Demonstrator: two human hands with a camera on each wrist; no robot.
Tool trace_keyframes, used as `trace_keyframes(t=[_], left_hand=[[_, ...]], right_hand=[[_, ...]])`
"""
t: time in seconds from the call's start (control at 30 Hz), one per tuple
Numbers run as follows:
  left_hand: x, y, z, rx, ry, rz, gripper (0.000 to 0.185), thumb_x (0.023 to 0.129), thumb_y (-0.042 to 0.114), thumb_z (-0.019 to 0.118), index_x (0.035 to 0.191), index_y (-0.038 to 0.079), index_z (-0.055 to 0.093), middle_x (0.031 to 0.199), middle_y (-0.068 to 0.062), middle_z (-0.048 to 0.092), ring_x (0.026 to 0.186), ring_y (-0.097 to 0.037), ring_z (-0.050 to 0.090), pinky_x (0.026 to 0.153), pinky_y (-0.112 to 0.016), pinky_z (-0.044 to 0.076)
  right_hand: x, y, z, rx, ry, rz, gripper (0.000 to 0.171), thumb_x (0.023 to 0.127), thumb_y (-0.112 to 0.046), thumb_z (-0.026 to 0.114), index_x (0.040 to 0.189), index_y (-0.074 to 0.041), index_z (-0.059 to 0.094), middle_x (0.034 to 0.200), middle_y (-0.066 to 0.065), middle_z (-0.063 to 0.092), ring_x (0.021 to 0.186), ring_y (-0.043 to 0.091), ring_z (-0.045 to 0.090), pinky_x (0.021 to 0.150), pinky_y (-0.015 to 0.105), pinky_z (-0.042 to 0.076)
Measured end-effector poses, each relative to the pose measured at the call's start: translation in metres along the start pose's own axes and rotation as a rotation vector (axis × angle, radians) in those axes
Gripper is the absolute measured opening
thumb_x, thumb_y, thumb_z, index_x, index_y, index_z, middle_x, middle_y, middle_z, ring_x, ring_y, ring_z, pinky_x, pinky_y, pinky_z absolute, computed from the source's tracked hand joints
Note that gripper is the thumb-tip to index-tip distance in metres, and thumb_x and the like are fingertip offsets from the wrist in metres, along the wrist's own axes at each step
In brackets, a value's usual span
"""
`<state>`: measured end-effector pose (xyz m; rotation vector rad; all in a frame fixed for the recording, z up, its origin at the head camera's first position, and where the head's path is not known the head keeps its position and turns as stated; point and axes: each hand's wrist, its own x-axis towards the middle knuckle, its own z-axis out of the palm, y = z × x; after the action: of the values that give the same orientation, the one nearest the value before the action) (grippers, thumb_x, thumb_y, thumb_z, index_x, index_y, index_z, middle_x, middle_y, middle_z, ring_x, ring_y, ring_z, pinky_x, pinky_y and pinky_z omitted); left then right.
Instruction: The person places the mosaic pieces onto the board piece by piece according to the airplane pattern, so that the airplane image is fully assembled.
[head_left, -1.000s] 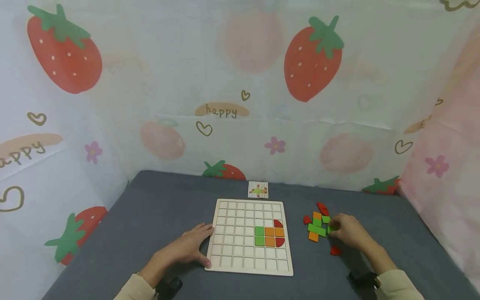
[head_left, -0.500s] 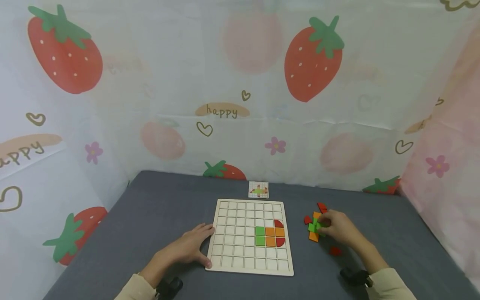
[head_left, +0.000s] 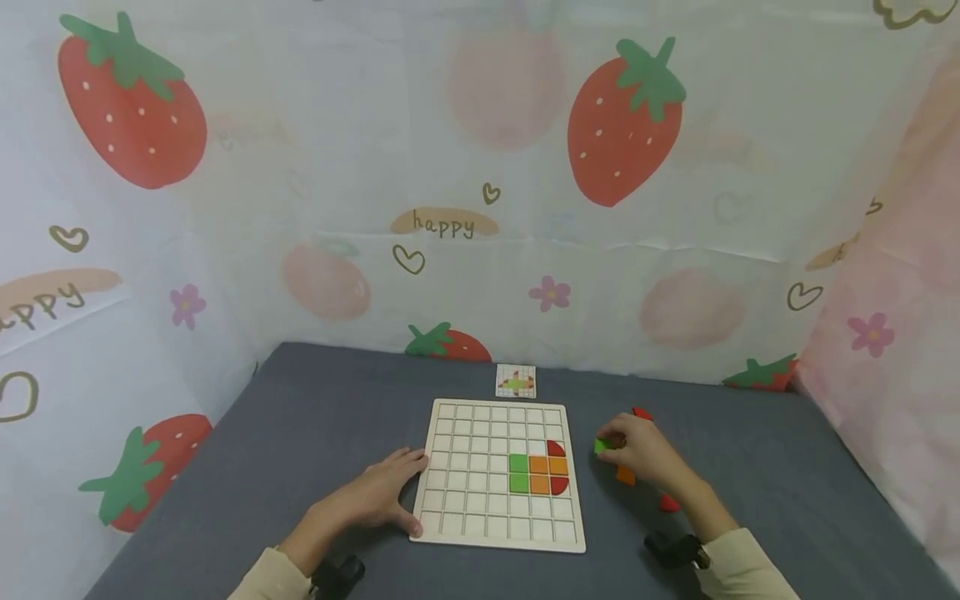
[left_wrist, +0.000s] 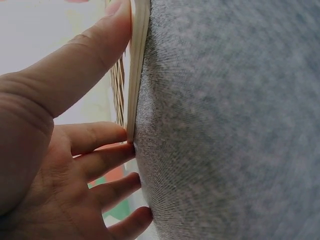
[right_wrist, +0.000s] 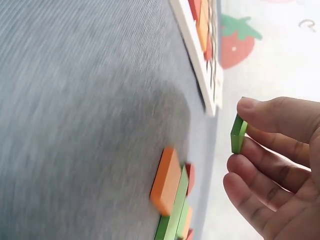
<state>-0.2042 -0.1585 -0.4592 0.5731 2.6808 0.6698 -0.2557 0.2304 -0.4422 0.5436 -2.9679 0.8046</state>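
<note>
Head view: a green tile (head_left: 601, 446) is pinched in the right hand (head_left: 637, 454), just right of the grid board (head_left: 498, 533). Left hand (head_left: 375, 497), fingers straight, is pressed against the board's left edge. With so thin a pinch, the tile could be dropped.

Sleeves: cream long sleeves (head_left: 273, 575) are worn on both arms, cuffs ending at the wrists.
Wrist units: a small black device (head_left: 675, 550) is strapped under each wrist.
Hands: left bare.

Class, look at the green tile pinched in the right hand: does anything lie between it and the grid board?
Nothing visible does. The green tile, pinched by the right hand, is lifted over bare grey cloth beside the grid board.
</note>
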Motion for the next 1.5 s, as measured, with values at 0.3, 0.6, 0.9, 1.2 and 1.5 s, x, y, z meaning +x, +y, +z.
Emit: trace_keyframes(t=[0.3,0.6,0.9,1.2,1.5], left_hand=[[0.001,0.000,-0.002,-0.003,0.005,0.010,0.097,0.060,0.041,0.078,0.138,0.002,0.036,0.146,-0.015,0.031,0.137,-0.037,0.021,0.102,-0.060,0.024],[0.001,0.000,-0.001,0.006,0.008,0.015,0.097,0.060,0.041,0.078,0.137,0.002,0.036,0.145,-0.016,0.031,0.136,-0.038,0.022,0.102,-0.060,0.024],[-0.002,0.001,-0.002,-0.015,0.009,-0.003,0.095,0.060,0.037,0.080,0.137,0.002,0.036,0.144,-0.015,0.034,0.137,-0.036,0.022,0.103,-0.059,0.024],[-0.001,-0.002,0.000,-0.032,-0.009,0.000,0.096,0.061,0.039,0.079,0.138,0.003,0.035,0.145,-0.014,0.032,0.137,-0.037,0.022,0.103,-0.059,0.024],[0.000,-0.001,0.000,-0.015,0.002,0.011,0.096,0.060,0.039,0.079,0.138,0.002,0.035,0.145,-0.015,0.033,0.137,-0.036,0.022,0.102,-0.059,0.024]], right_hand=[[0.010,-0.019,0.013,0.021,0.009,-0.077,0.020,0.074,-0.016,0.072,0.093,-0.009,0.068,0.086,0.000,0.059,0.077,0.011,0.053,0.067,0.024,0.046],[0.021,-0.042,0.026,0.039,-0.034,-0.095,0.021,0.074,-0.016,0.072,0.094,-0.009,0.068,0.085,-0.001,0.058,0.077,0.009,0.052,0.067,0.024,0.047],[0.032,-0.062,0.038,0.068,-0.103,-0.185,0.022,0.077,-0.015,0.069,0.097,-0.006,0.068,0.086,-0.001,0.060,0.076,0.010,0.054,0.067,0.021,0.046],[0.037,-0.076,0.049,0.105,-0.131,-0.167,0.023,0.078,-0.017,0.069,0.098,-0.006,0.068,0.090,0.000,0.061,0.083,0.012,0.056,0.073,0.027,0.048],[0.041,-0.086,0.061,0.075,-0.168,-0.229,0.023,0.078,-0.015,0.067,0.099,-0.005,0.067,0.089,0.000,0.061,0.081,0.011,0.055,0.072,0.025,0.047]])
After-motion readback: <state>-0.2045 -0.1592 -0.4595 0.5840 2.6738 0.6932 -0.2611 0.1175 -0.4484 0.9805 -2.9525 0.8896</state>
